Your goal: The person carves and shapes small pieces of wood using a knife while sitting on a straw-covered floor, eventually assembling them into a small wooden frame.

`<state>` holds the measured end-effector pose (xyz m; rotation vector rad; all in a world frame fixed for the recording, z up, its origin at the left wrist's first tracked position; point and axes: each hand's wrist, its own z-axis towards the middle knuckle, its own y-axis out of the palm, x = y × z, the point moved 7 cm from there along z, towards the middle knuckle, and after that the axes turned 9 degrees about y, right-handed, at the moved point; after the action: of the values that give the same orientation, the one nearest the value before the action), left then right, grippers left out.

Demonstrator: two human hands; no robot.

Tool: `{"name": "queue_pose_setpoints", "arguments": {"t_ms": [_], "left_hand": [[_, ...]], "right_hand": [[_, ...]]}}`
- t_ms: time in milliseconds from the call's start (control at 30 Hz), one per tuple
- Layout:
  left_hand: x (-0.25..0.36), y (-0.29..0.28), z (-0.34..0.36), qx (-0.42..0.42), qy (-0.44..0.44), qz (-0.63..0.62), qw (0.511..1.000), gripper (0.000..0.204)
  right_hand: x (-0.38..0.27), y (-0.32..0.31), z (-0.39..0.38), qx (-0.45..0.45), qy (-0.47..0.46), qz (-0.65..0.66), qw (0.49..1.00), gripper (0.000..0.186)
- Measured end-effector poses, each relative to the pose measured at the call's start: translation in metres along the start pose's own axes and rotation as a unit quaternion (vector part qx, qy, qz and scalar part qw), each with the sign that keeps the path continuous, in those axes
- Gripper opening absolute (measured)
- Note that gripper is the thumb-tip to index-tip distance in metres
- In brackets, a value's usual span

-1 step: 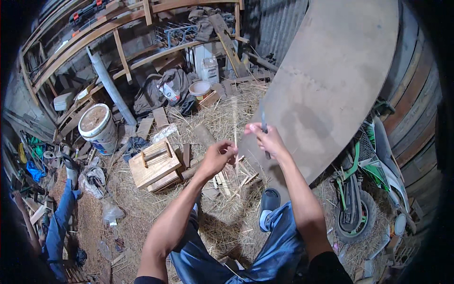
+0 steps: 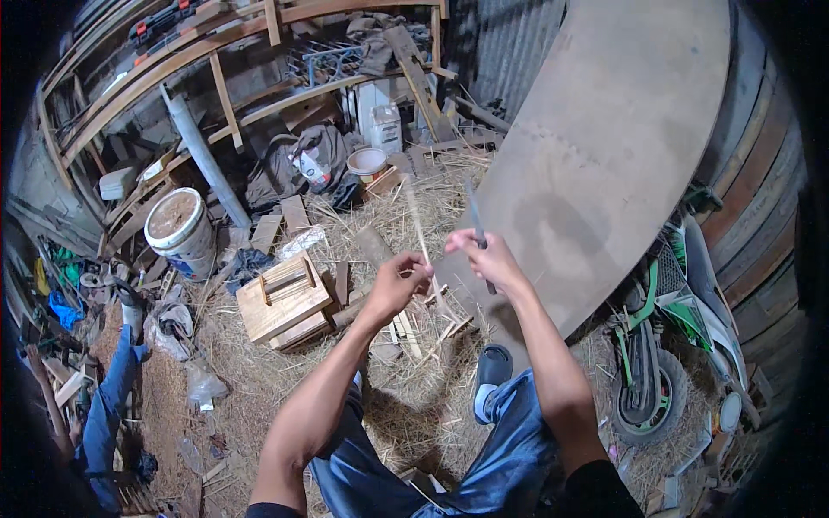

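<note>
Between the fingertips of my left hand (image 2: pixel 399 287) is a thin pale strip of wood (image 2: pixel 418 223), held nearly upright with its top leaning left and its outline blurred. My right hand (image 2: pixel 492 262) is closed round a knife (image 2: pixel 475 213) whose blade points up and away. The blade stands a short way right of the strip, apart from it. Below my hands, several split sticks (image 2: pixel 406 332) lie on the straw. To the left of my left hand sits a small wooden box (image 2: pixel 289 304) with a row of thin sticks on its top.
A large board (image 2: pixel 604 147) leans on the right, beside a green and white motorbike (image 2: pixel 661 345). A white bucket (image 2: pixel 192 237) and a small tub (image 2: pixel 367 161) stand back left. Another person's jeans-clad leg (image 2: pixel 110 406) shows at far left. Straw covers the floor.
The top of the strip has swung left. The knife has tilted, its tip now further left. Both hands stay nearly in place.
</note>
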<state>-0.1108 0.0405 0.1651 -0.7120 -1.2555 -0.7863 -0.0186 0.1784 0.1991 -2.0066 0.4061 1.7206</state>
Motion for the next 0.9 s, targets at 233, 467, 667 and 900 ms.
{"name": "queue_pose_setpoints", "arguments": {"t_ms": [233, 467, 667, 900], "left_hand": [[-0.008, -0.016, 0.001, 0.091, -0.060, -0.061, 0.992, 0.022], [0.087, -0.016, -0.023, 0.145, 0.343, 0.461, 0.806, 0.026], [0.003, -0.007, -0.027, -0.208, -0.064, 0.363, 0.906, 0.029], [0.010, -0.015, -0.015, -0.015, 0.056, 0.308, 0.950, 0.031]], "right_hand": [[0.019, 0.023, 0.002, -0.044, -0.047, -0.178, 0.982, 0.023], [0.014, 0.004, 0.002, 0.040, -0.089, -0.357, 0.929, 0.016], [0.011, -0.005, -0.001, 0.036, -0.185, -0.340, 0.922, 0.015], [-0.028, -0.026, -0.015, 0.343, -0.243, -0.218, 0.881, 0.018]]}}
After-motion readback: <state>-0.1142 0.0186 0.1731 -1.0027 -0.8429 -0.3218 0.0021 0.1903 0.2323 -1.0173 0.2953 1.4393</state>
